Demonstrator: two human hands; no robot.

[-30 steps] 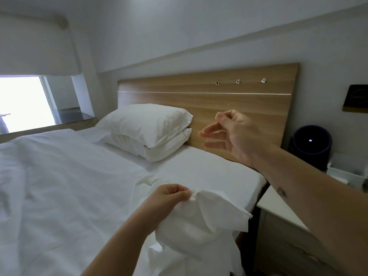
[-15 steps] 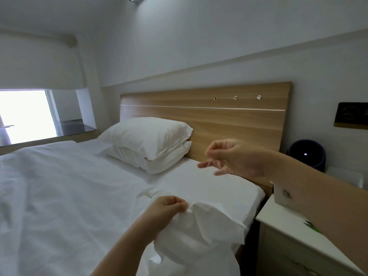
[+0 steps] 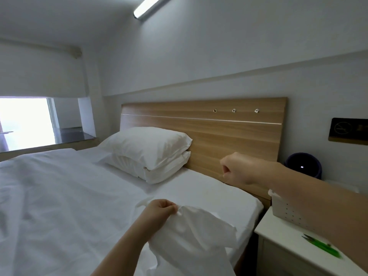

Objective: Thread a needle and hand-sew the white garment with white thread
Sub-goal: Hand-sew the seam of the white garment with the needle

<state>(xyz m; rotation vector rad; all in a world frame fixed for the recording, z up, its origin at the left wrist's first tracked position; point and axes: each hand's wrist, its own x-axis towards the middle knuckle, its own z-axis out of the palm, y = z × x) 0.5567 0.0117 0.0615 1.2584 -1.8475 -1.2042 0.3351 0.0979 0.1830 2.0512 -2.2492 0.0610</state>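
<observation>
Left hand [image 3: 159, 212] grip pinches the crumpled white cloth garment [image 3: 191, 242] by its top edge, over the white-sheeted bed [image 3: 59, 196]. Green-handled snips [image 3: 320, 249] lie on the white bedside table [image 3: 282, 236], at 3 o'clock of the garment. Right hand [image 3: 239, 170] is at 1 o'clock of the pinch, well apart, grip curled tight. Needle or thread inside: can't tell. Any thread would likely run along that 7-to-1 line. Count: one garment, one snips, two stacked white pillows [image 3: 151, 152].

left hand [image 3: 159, 211] pinching white garment [image 3: 195, 240], right hand [image 3: 239, 169] curled before headboard [image 3: 199, 132]
</observation>
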